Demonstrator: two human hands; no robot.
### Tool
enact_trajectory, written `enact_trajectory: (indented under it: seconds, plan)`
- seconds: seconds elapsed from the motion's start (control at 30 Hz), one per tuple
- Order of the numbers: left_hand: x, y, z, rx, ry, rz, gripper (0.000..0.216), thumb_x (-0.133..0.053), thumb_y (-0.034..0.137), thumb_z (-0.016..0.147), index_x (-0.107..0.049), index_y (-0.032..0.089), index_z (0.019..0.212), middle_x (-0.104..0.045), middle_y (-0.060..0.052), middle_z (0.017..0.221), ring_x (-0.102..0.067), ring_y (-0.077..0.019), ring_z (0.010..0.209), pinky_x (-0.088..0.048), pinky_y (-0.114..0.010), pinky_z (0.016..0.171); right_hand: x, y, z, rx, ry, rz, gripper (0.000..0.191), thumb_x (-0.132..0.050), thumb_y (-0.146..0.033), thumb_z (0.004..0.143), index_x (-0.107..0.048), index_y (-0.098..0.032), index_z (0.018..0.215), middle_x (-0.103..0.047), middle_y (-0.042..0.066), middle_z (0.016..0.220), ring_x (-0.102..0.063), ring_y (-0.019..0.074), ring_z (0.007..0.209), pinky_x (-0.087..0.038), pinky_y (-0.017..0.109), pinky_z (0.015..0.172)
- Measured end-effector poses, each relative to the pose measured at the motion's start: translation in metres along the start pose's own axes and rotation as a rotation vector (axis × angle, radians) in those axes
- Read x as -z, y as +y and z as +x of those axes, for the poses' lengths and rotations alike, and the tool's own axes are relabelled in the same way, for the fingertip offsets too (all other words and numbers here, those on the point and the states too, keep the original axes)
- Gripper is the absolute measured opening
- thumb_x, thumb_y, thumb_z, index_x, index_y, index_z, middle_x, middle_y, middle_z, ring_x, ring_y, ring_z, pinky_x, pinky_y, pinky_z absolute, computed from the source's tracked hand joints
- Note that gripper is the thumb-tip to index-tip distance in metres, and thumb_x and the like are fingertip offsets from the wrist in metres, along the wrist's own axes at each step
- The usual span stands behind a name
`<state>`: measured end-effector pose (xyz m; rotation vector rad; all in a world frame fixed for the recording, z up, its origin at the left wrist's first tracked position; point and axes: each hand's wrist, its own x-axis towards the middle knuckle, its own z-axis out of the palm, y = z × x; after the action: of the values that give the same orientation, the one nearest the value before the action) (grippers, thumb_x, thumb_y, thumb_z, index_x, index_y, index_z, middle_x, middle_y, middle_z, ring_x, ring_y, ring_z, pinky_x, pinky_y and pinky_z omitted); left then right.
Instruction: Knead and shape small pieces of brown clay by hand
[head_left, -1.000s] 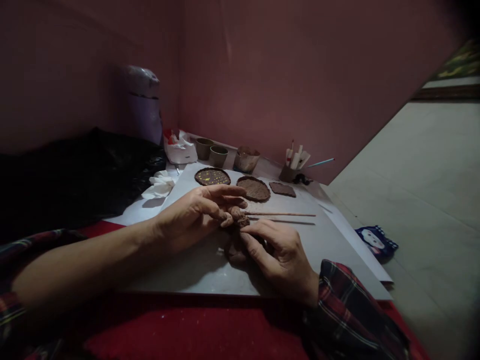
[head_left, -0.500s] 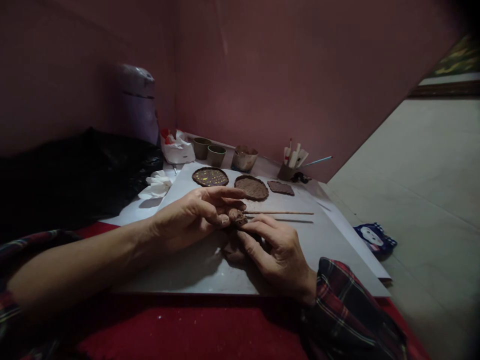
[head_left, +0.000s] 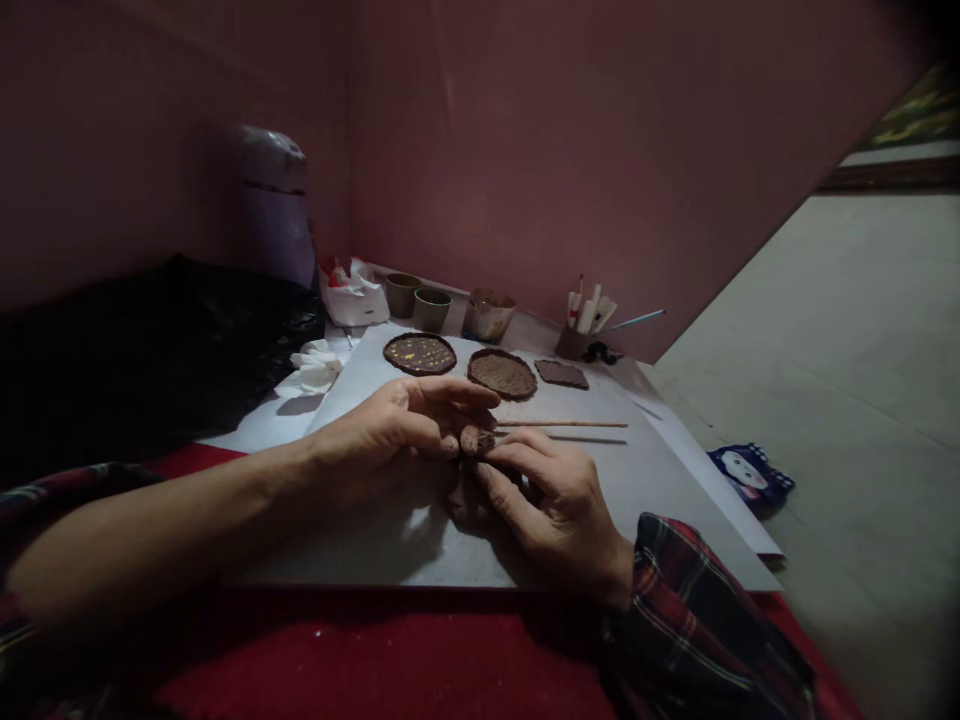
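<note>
Both of my hands meet over a grey board (head_left: pixel 645 480). My left hand (head_left: pixel 390 430) pinches a small brown clay lump (head_left: pixel 475 439) between thumb and fingers. My right hand (head_left: pixel 551 500) is curled, its fingertips pressed on the same lump from the right. More dark clay seems to lie under my right palm, mostly hidden. A thin wooden stick (head_left: pixel 562 424) lies on the board just beyond my fingers, pointing right.
Behind the hands lie a dotted clay disc (head_left: pixel 420 353), a plain clay disc (head_left: pixel 502 373) and a small clay slab (head_left: pixel 562 374). Cups (head_left: pixel 433 308), a bowl (head_left: pixel 489 315) and a tool holder (head_left: pixel 581 335) line the wall. A black bag (head_left: pixel 150 350) sits left, a blue packet (head_left: pixel 750 475) right.
Both hands stay on the clay lump; my fingers have shifted a little around it. The view has drifted slightly.
</note>
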<state>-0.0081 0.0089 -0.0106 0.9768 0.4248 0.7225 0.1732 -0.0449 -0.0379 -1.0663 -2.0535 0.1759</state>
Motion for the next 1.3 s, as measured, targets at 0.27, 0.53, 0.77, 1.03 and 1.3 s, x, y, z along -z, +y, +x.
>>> enact_trajectory:
  seconds: [0.27,0.53,0.77,1.03,1.3]
  plan:
    - [-0.0036,0.0008,0.0008,-0.028,-0.034,0.070,0.047,-0.055,-0.003,0.056,-0.069,0.012,0.099,-0.066,-0.005,0.073,-0.058,-0.0144,0.068,-0.046,-0.024,0.062,0.0009,-0.0006,0.0005,0.008,-0.005,-0.007,0.013,-0.055,-0.017,0.086,-0.068,-0.017,0.086,-0.067,0.007,0.083,-0.064,0.0181,0.077,-0.053,0.032,0.071]
    - [-0.0014,-0.0004,0.0003,-0.024,-0.018,0.078,0.046,-0.062,-0.004,0.060,-0.068,0.013,0.102,-0.069,-0.006,0.079,-0.062,-0.0160,0.074,-0.045,-0.027,0.072,0.0010,-0.0010,0.0011,0.015,-0.007,0.007,0.014,-0.054,-0.016,0.086,-0.068,-0.017,0.088,-0.067,0.007,0.084,-0.063,0.0172,0.077,-0.052,0.031,0.071]
    - [-0.0010,-0.0022,-0.0001,-0.059,0.030,0.122,0.014,-0.056,0.004,0.063,-0.068,0.010,0.066,-0.065,-0.006,0.068,-0.056,-0.0141,0.066,-0.044,-0.023,0.065,0.0015,-0.0020,0.0005,-0.005,-0.018,-0.015,0.015,-0.055,-0.017,0.085,-0.069,-0.015,0.091,-0.067,0.008,0.083,-0.062,0.0173,0.075,-0.051,0.030,0.068]
    - [-0.0052,0.0038,-0.0059,-0.025,-0.055,-0.007,0.029,-0.039,0.013,0.087,-0.063,0.012,0.071,-0.062,-0.006,0.074,-0.052,-0.0151,0.072,-0.041,-0.025,0.069,0.0029,-0.0037,0.0022,-0.019,0.008,-0.030,0.013,-0.058,-0.023,0.085,-0.069,-0.018,0.089,-0.067,0.006,0.082,-0.063,0.0166,0.072,-0.051,0.030,0.065]
    - [-0.0047,0.0006,0.0019,0.020,-0.069,-0.107,0.024,-0.043,0.018,0.087,-0.058,0.014,0.069,-0.050,-0.004,0.066,-0.047,-0.0145,0.059,-0.040,-0.027,0.064,0.0032,-0.0054,0.0020,-0.035,0.092,-0.024,0.015,-0.058,-0.021,0.085,-0.069,-0.017,0.094,-0.068,0.008,0.088,-0.063,0.0192,0.079,-0.051,0.033,0.070]
